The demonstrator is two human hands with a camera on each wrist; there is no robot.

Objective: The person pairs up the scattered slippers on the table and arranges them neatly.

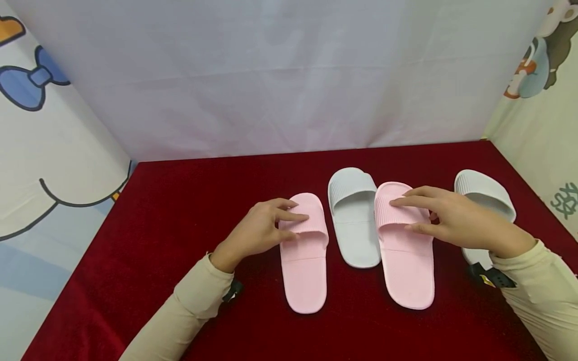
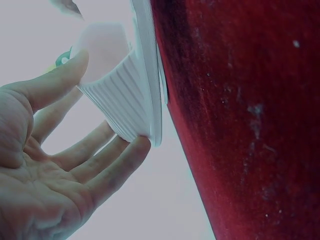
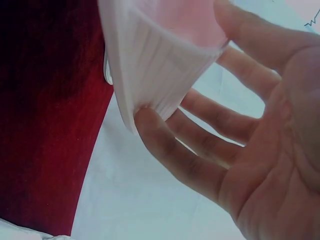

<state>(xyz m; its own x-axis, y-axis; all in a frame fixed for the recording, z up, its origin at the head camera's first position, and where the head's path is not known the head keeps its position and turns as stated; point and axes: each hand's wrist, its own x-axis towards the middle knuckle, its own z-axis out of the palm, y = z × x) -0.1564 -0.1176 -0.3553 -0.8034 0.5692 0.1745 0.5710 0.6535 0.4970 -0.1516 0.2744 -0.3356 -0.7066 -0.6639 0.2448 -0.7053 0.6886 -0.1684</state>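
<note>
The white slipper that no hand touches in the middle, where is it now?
In the head view the middle white slipper lies on the red cloth, between the two pink slippers, the left one and the right one.

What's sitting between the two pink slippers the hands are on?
A white slipper lies between the left pink slipper and the right pink slipper, close against the right one. The head view shows it.

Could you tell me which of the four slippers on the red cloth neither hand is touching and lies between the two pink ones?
The white ribbed foam slipper in the middle: it lies untouched between the two pink slippers, while the other white slipper sits at the far right.
</note>
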